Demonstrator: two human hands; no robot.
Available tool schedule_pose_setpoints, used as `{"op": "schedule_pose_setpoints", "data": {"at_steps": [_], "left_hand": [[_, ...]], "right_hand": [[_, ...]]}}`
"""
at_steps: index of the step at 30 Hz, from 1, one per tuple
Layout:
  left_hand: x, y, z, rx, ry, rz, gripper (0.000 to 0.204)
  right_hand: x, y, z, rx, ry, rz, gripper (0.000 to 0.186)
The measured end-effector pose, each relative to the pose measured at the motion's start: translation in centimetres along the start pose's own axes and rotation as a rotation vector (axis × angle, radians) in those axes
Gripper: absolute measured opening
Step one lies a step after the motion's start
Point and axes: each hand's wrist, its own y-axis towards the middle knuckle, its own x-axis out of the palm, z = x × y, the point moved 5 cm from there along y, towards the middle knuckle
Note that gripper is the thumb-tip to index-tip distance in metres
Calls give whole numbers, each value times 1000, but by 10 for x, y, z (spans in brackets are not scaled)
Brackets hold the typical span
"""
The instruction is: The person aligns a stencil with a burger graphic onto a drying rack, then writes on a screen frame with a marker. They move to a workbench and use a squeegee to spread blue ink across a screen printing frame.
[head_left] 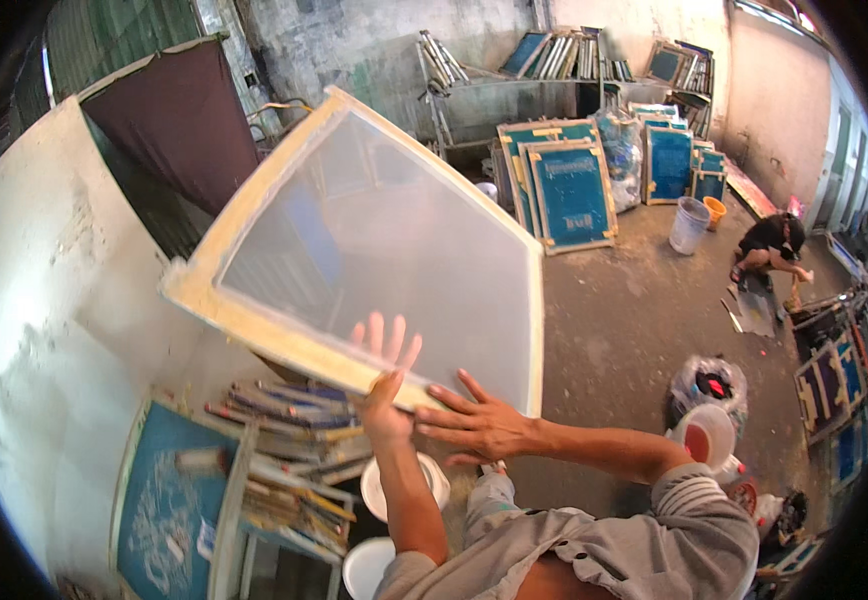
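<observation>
A large screen-printing frame (284, 340) with a pale wooden border and grey translucent mesh is held up, tilted, in front of me. My left hand (389, 405) grips its lower edge, thumb on the near side. The left fingertips look paler, apparently showing through the mesh. My right hand (484, 425) reaches across to the left, fingers stretched and spread, against the same lower edge near the frame's bottom corner. Whether those fingers press on the wood or just rest there, I cannot tell.
Stacked wooden frames (294, 510) and a blue screen (174, 510) stand at the lower left, beside white buckets (369, 565). More blue screens (569, 195) lean near the back wall. A person (769, 250) crouches at the right. A plastic bag (709, 385) sits on the floor (614, 330).
</observation>
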Motion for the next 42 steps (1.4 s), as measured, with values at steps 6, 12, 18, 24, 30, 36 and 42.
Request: {"op": "schedule_pose_setpoints", "data": {"at_steps": [6,12,18,24,30,36,42], "left_hand": [[-119,118,-32,-14,-250,-79,87],[-156,257,-72,105,-187,-354,84],[-258,346,-58,197,82,-135,81],[-320,333,0,96,564,203,80],[-392,364,-25,-54,835,829,65],[-571,373,-85,-146,1050,1168,49],[-692,425,-97,-433,1232,1310,68]], "right_hand": [[-3,-9,309,659,-40,193,78],[-66,230,544,710,-195,605,72],[132,343,433,-342,31,-61,82],[328,93,660,1112,152,-500,69],[413,68,742,930,166,-1367,65],[592,210,786,762,378,-1342,69],[747,473,800,480,610,-1070,57]]}}
